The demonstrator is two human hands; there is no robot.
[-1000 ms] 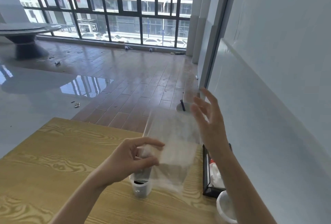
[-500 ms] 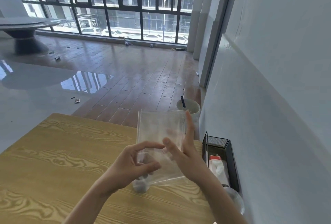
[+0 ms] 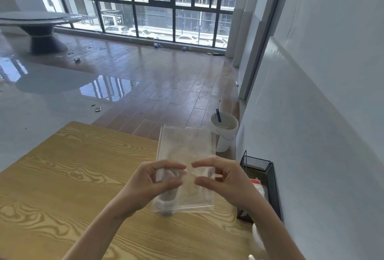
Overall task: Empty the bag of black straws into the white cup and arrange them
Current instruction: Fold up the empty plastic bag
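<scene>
Wooden table [image 3: 62,176], both hands pinching clear bag [image 3: 187,149], veiling cup [image 3: 166,203], mesh organizer [image 3: 270,176] right.

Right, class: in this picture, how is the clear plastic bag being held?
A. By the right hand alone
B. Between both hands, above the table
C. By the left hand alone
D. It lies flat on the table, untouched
B: the left hand and the right hand each pinch the clear bag, held up over the wooden table.

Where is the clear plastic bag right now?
In the head view the clear bag is held up at centre frame, pinched between the left hand and right hand, above the wooden table and in front of the white cup.
</scene>
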